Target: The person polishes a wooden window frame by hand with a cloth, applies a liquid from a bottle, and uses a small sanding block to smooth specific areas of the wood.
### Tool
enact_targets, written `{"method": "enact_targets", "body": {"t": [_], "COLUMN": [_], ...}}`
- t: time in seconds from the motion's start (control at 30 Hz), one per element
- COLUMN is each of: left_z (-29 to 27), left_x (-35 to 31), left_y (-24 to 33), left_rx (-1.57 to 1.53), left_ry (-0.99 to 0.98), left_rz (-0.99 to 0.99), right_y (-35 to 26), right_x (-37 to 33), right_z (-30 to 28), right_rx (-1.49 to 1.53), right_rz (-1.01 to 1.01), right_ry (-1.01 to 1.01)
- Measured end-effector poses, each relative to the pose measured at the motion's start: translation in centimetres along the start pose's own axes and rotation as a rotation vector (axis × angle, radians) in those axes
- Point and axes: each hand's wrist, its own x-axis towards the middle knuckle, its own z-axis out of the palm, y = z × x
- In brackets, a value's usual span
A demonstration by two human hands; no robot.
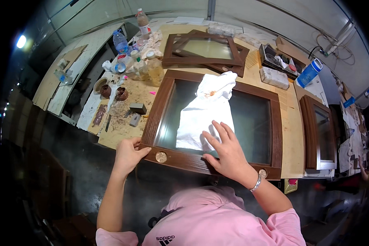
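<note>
One tan tabletop [293,151] carries a brown framed glass panel [252,123], with stacked frames [203,49] beyond its far rail and bottles [155,70] off its far-left corner. A white cloth [205,117] lies on the panel's glass, left of center, its long axis running from close to the near rail up over the far one. At the panel's near rail, the person's right hand [227,151] is the closer to the cloth, which extends ahead and to the left of its palm; that grip is released, fingers spread over the cloth's near-right edge. The left hand [128,156] grasps the panel's near-left corner, thumb on top. A reddish-brown stain [209,94] marks the cloth near the panel's far rail. Hidden from view are the left fingertips at the panel's corner and the glass beneath the cloth; whether the right fingertips press or hover is hard to make out. Folds obscure the cloth's far end.
</note>
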Motion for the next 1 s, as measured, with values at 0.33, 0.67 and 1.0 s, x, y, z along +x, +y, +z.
{"method": "enact_targets", "body": {"t": [0.33, 0.67, 1.0], "left_z": [0.3, -0.2, 3.5], "left_x": [-0.2, -0.3, 4.1], "left_y": [0.7, -0.7, 8.3], "left_rx": [-0.081, -0.173, 0.637], "left_ry": [0.009, 0.081, -0.126], "left_rz": [-0.045, -0.044, 0.911], "right_y": [0.2, -0.1, -3.5], "right_x": [-0.9, -0.2, 3.4], "right_z": [1.4, 0.8, 3.5], "right_rx": [-0.029, -0.005, 0.54], "right_rz": [-0.002, -0.034, 0.131], "right_ry": [-0.091, -0.053, 0.009]}}
